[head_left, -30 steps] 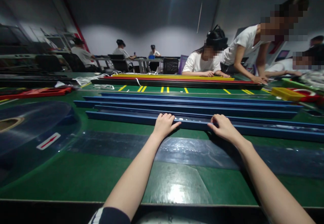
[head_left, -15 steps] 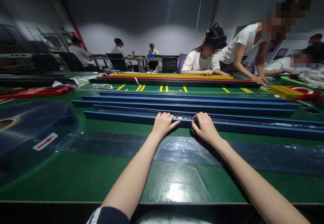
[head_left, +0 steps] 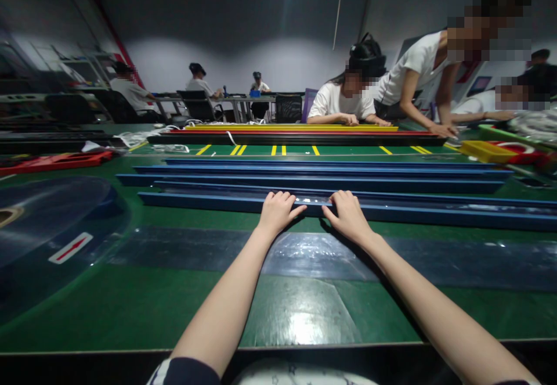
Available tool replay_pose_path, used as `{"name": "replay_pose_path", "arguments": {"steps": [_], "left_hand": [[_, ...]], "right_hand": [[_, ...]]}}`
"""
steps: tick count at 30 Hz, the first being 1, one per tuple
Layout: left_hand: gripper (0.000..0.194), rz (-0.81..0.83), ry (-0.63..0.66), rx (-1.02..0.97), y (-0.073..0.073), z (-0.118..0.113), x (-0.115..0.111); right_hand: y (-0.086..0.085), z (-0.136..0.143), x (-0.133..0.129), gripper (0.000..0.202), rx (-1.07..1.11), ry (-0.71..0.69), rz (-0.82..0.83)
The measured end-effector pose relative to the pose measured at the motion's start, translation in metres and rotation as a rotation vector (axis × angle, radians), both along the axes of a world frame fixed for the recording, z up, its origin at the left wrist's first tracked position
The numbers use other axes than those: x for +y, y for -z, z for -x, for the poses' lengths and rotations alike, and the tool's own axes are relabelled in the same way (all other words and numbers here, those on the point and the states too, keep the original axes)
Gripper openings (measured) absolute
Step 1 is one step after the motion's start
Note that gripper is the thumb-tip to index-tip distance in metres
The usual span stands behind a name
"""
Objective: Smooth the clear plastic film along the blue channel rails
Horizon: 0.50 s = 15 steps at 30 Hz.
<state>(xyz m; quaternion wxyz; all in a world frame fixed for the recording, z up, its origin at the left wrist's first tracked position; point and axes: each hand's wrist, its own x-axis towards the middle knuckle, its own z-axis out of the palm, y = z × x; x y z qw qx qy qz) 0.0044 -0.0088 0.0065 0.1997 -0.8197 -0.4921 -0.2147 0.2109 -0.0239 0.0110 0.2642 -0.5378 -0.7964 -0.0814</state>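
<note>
A long blue channel [head_left: 209,201] with raised edges lies crosswise in front of me, a strip of clear plastic film [head_left: 409,206] showing inside it. My left hand [head_left: 278,212] is closed over its near wall, fingers inside the channel and thumb pointing right along the front. To the right, my right hand [head_left: 347,213] grips the same wall, its thumb pointing left. A short gap separates the two thumbs. The fingertips are partly hidden in the channel.
More blue channels [head_left: 304,183] lie behind. A clear plastic strip [head_left: 183,247] runs along the green table [head_left: 143,309] from a large film roll [head_left: 39,222] at left. Yellow, red and black profiles [head_left: 278,139] lie farther back. Co-workers sit or lean opposite; a yellow bin [head_left: 485,151] stands right.
The view has shifted slightly, moving everything a little to the left in the picture. My right thumb has stretched slightly toward my left hand. Both hands stay on the channel.
</note>
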Motion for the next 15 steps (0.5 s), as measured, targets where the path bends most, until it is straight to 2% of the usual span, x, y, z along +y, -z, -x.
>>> {"name": "replay_pose_path", "arguments": {"steps": [5,15], "left_hand": [[0.044,-0.004,-0.002,0.002,-0.0002,0.0005,-0.0001],[0.041,0.002,0.020,-0.009,-0.0029,0.0004,-0.0013]], "right_hand": [[0.0004,0.0059,0.0001,0.017,0.023,0.082,-0.021],[-0.0011,0.0054,0.0005,0.017,0.097,0.089,-0.013]]}}
